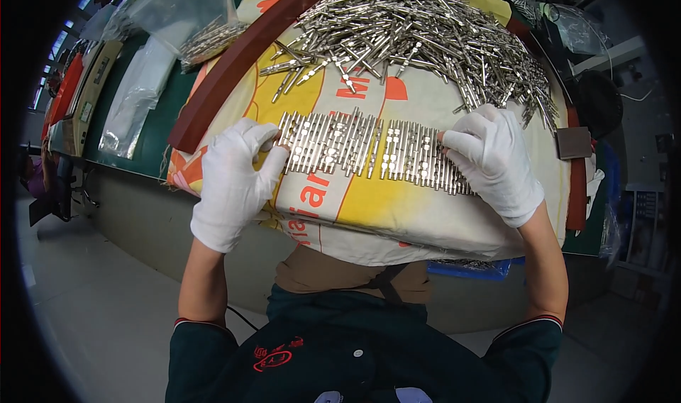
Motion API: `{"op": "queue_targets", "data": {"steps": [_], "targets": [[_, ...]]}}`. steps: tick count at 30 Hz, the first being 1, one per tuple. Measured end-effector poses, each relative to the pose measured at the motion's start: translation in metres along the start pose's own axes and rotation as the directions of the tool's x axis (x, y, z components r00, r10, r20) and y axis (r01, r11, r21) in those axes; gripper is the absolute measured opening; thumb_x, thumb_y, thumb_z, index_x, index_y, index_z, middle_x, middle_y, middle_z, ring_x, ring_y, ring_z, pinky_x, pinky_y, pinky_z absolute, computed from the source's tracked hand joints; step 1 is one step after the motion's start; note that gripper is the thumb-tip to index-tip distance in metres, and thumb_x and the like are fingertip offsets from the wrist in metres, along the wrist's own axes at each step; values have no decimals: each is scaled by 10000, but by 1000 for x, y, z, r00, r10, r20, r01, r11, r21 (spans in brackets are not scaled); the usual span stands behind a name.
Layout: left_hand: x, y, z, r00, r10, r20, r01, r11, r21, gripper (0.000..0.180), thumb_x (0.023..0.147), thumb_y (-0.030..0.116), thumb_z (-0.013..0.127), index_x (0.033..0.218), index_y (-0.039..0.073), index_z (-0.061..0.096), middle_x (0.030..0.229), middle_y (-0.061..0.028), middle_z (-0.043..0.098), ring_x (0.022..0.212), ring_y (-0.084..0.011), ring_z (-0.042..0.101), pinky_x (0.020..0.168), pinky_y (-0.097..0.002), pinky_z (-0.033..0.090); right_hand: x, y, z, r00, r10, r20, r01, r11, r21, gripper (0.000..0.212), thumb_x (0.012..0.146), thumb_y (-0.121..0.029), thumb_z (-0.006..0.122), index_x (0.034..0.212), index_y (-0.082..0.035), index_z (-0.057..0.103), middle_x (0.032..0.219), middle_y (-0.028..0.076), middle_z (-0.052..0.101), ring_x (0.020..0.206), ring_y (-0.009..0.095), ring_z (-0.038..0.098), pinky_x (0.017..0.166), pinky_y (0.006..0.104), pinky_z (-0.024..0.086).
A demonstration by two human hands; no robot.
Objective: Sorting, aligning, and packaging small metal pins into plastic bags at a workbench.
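Nearest us, the patterned cloth point(454, 222) bends down over the front edge, just below our grip; if a rod rolled toward us, that slope could carry it off. At our left hand point(237, 179), white-gloved, thumb and fingers bend in against the left end of the row of metal rods point(330, 144). Our right hand point(493, 165) does likewise at the right end, hiding some rods. We cannot tell whether either hand pinches a rod or only presses.

The row lies flat between both hands, parted by a slight gap nearer the right one. Uneven pressure from our two sides could make the row buckle or fan out, and the soft cloth could ruck up beneath it. A few rods already stand out of line at their far ends.

Beyond the grip sprawls the loose pile of rods point(425, 30); a knock there could send strays into our row. Left of it runs a red-brown bar point(234, 69).
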State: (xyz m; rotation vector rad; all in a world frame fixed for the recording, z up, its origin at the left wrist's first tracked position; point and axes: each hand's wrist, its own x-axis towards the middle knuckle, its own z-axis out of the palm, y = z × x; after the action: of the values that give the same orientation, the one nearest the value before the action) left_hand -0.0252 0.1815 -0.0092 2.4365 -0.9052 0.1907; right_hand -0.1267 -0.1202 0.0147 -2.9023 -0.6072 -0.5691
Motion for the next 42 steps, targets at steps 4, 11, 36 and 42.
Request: {"op": "queue_targets", "data": {"steps": [4,11,36,42], "targets": [[2,1,2,999,40,-28,-39,999,28,155,785,114,670,909,25,644,757,-113,585,698,-287,569,644,-384,444,6,-4,10,997,-76,33,77,997,-18,68,726,-98,609,708,-104,543,710,30,498,738,229,515,643,352,399],[-2,-2,1,999,-50,-9,48,988,-150,164,797,48,639,946,-21,633,746,-99,578,600,-188,526,594,-308,438,18,-2,3,943,-213,254,269,940,-211,93,690,-146,603,747,-110,540,769,26,508,777,206,516,693,334,409],[16,11,17,994,-109,1,109,990,86,257,781,185,656,940,-16,638,787,-174,602,718,-341,610,651,-414,483,55,-2,29,795,-544,268,568,823,-15,111,745,-100,573,798,-14,526,609,66,487,666,251,551,579,391,449],[22,31,24,997,-39,63,31,990,136,235,790,146,641,938,-31,595,838,-228,584,768,-381,604,694,-449,484,56,1,37,795,-592,135,595,803,21,129,682,-119,576,640,-37,485,569,97,509,560,264,552,549,363,442]]}}
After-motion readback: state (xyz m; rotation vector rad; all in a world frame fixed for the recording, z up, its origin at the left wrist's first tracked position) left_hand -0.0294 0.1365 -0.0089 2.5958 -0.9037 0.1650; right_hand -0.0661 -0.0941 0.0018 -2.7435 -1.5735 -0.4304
